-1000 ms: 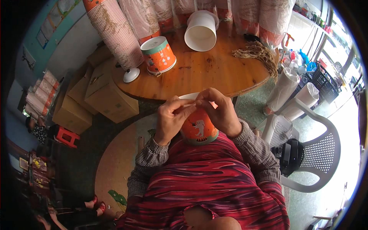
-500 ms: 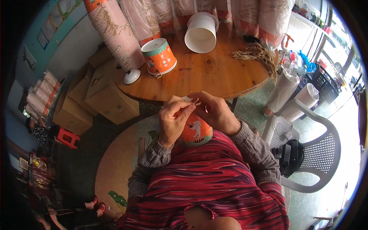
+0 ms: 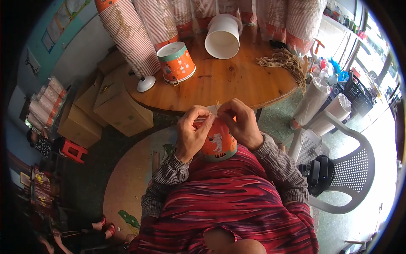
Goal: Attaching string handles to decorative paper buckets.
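An orange paper cup (image 3: 218, 144) with a small animal print rests against my chest, its mouth facing away. My left hand (image 3: 191, 133) grips its left rim and my right hand (image 3: 240, 123) grips the right rim. Between my fingertips a thin straw-coloured string (image 3: 217, 106) pokes up at the rim. Another orange cup (image 3: 176, 62) lies on its side on the round wooden table (image 3: 228, 82), beside a white cup (image 3: 222, 37) lying open toward me. A bundle of straw strings (image 3: 284, 62) lies at the table's right.
Tall stacks of paper cups (image 3: 127, 36) stand along the table's far edge. Cardboard boxes (image 3: 120, 108) sit on the floor at left, with a red stool (image 3: 72, 150). A white plastic chair (image 3: 338, 169) holding a black object stands at right, near wrapped rolls (image 3: 315, 99).
My hands and the cup have shifted slightly away from my chest and my fingertips have drawn closer together at the rim. Nothing on the table has moved.
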Demonstrator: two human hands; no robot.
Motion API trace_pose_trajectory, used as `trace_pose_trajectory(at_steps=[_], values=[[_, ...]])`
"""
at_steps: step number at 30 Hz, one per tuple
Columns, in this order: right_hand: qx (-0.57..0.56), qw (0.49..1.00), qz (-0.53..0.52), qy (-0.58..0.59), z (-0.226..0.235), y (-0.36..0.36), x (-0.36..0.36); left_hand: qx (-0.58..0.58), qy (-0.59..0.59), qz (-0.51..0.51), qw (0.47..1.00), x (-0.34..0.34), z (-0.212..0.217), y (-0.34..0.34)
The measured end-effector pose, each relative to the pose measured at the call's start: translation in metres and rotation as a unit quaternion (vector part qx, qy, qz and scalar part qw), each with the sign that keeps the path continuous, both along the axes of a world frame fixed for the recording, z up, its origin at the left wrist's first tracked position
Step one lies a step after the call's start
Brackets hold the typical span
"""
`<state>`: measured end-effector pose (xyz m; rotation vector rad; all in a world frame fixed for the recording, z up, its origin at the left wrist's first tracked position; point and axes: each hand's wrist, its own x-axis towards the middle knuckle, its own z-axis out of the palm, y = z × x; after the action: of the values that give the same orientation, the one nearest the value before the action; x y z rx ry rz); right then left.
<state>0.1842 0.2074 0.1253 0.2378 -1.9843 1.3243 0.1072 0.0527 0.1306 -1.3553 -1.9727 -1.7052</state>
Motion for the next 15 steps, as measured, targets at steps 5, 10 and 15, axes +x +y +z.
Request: trace_pose_trajectory(at_steps=[5,10,15], values=[[-0.223,0.974,-0.002,-0.04,-0.011,0.034,-0.012,0.03,-0.083,-0.027,0.996,-0.004,0.0,-0.003],[-0.323,0.941,-0.007,-0.101,-0.044,0.094,-0.029,0.007,-0.077,-0.049,0.996,-0.008,-0.007,0.001],[-0.11,0.99,-0.064,-0.065,-0.014,0.065,-0.014,-0.016,-0.11,-0.07,0.991,-0.005,-0.002,-0.002]])
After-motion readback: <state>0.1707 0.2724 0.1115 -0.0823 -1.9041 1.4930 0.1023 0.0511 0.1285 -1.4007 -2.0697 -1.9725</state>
